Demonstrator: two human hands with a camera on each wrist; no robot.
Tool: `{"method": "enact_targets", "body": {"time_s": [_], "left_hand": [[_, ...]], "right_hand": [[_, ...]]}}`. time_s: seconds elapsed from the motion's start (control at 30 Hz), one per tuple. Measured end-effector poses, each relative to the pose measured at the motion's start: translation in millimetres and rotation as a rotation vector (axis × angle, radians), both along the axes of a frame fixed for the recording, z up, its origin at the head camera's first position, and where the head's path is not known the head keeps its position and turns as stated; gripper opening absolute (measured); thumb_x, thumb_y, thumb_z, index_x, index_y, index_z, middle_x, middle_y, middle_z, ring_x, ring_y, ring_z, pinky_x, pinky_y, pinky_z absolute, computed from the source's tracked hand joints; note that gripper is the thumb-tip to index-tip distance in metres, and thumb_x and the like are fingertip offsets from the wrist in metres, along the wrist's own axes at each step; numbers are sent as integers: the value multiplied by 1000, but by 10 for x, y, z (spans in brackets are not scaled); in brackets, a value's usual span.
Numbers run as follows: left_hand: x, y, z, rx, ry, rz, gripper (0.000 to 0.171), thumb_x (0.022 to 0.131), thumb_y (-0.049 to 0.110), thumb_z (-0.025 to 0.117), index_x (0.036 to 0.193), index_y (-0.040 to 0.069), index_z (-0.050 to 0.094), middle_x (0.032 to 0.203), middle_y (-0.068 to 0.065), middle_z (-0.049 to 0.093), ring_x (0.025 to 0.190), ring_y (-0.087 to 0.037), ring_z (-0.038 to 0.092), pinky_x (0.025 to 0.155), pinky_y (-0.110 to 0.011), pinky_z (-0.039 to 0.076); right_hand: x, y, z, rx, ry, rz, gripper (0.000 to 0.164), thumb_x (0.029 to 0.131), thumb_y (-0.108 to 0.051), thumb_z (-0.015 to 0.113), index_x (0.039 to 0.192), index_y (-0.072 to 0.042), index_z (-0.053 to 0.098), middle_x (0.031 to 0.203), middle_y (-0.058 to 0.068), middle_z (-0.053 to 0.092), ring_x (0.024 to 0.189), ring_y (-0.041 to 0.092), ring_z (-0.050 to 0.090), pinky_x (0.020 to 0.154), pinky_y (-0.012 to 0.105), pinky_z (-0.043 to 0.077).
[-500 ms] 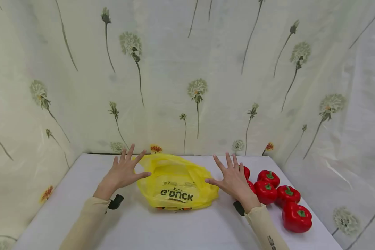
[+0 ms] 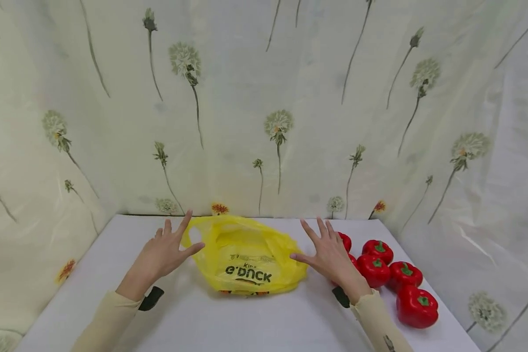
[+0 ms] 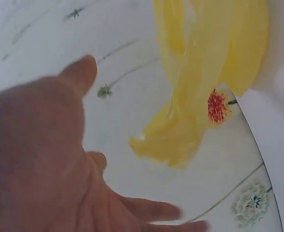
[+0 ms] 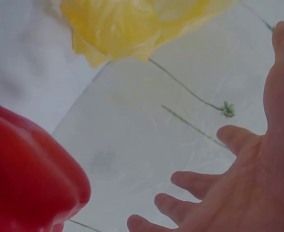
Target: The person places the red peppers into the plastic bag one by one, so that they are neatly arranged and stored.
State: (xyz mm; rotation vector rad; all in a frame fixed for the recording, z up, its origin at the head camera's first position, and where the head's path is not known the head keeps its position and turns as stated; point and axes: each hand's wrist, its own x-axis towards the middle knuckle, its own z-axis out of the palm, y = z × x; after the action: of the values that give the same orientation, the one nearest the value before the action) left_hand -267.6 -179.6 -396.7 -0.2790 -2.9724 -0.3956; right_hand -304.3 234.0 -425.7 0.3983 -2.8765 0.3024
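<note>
A yellow plastic bag (image 2: 246,254) with dark lettering lies with its mouth spread in the middle of the white table. At its left side my left hand (image 2: 160,254) is held with fingers spread, and the left wrist view shows a gap between that hand (image 3: 45,154) and the bag (image 3: 185,96). My right hand (image 2: 332,256), fingers also spread, is by the bag's right side and holds nothing. Behind and to the right of it are several red bell peppers (image 2: 417,307), some partly covered by the hand. One pepper (image 4: 30,169) looms large in the right wrist view.
The white table (image 2: 229,322) ends at a back edge against a pale curtain (image 2: 229,146) printed with dandelions. The curtain also runs along the left and right sides. A dark strap piece (image 2: 151,298) is on the left wrist.
My left hand has drawn back slightly, down and to the left, away from the bag. The right hand, bag and peppers are nearly where they were.
</note>
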Motion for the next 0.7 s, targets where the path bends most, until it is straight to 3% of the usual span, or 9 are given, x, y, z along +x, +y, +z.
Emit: {"method": "enact_targets", "body": {"time_s": [0.03,0.1,0.17,0.23,0.37,0.47,0.6,0.7], "left_hand": [[65,8,-14,4,-5,1,94,87,75,37,156,25,-2,132,-39,46,87,-49,61,69,-48,51],[177,39,-62,5,-10,-10,92,89,72,37,156,23,-4,101,-30,62,57,-32,56,51,-35,43],[250,84,-137,8,3,-29,89,92,66,39,156,22,-3,72,-15,59,43,-20,42,46,-30,35],[280,138,-225,12,25,-55,83,94,59,42,157,23,1,59,-5,47,44,-17,39,47,-28,34],[219,233,-419,56,39,-98,76,95,51,49,156,26,12,58,-1,47,49,-16,41,51,-30,37],[98,282,-523,102,28,-105,78,93,54,51,156,24,16,68,-6,55,53,-16,45,53,-31,39],[-57,327,-629,166,-13,-93,82,90,57,53,156,23,18,72,-10,55,55,-18,44,54,-32,37],[-139,356,-728,216,-21,-101,74,91,50,57,153,19,29,76,-13,60,59,-18,43,57,-31,38]], "right_hand": [[23,15,-9,-13,-10,-1,102,71,-82,52,155,-34,17,161,18,12,144,46,11,107,70,20],[74,49,-16,-38,-26,-2,102,71,-82,52,155,-35,16,161,18,14,144,45,16,105,69,24],[133,88,-10,-62,-41,-9,100,72,-80,54,154,-37,16,160,17,17,142,43,22,102,67,32],[202,129,6,-88,-49,-13,99,74,-76,57,154,-36,17,159,17,20,140,42,27,97,66,39],[350,197,31,-153,-65,-24,95,76,-67,64,154,-36,19,156,17,27,137,40,32,88,63,46],[430,252,28,-193,-67,-41,95,75,-66,67,153,-36,21,154,15,31,137,39,34,88,62,47],[510,336,-10,-234,-58,-69,96,74,-66,68,152,-31,26,152,13,35,134,37,37,86,58,51],[600,400,-52,-261,-47,-97,93,74,-60,71,150,-26,30,150,15,36,132,38,37,83,56,53]]}}
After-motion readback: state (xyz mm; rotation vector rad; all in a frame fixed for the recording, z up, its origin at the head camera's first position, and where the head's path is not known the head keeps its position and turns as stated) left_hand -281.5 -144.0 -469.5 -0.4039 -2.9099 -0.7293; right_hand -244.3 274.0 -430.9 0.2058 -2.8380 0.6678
